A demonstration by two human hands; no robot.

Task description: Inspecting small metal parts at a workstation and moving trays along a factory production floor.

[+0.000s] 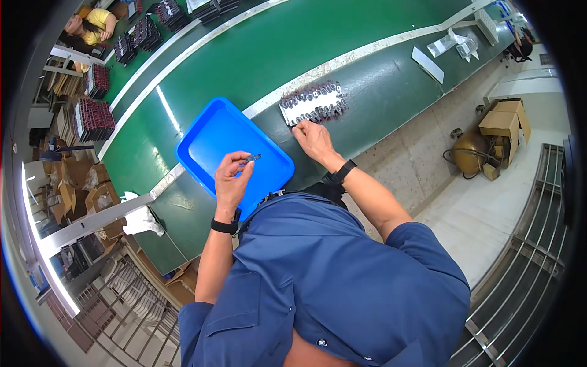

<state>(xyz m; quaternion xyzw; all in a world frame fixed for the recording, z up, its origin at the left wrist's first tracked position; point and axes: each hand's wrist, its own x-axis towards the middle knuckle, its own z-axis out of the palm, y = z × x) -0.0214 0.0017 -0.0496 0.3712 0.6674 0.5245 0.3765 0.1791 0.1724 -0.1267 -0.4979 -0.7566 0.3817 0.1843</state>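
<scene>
Over the blue tray, my left hand pinches a small dark electronic part between thumb and fingertips. The tray's floor shows bare blue around that hand. My right hand is closed at the near left corner of a white board. Its fingertips are pressed together beside the lower row, and whatever they grip is hidden or too small to name. Two rows of small dark parts with reddish bits line the long sides of the board.
A green workbench with pale raised strips runs across. Far right on it lie a white card and clear plastic packaging. Stacks of dark and red parts stand at far left, near another person. Cardboard boxes sit at right.
</scene>
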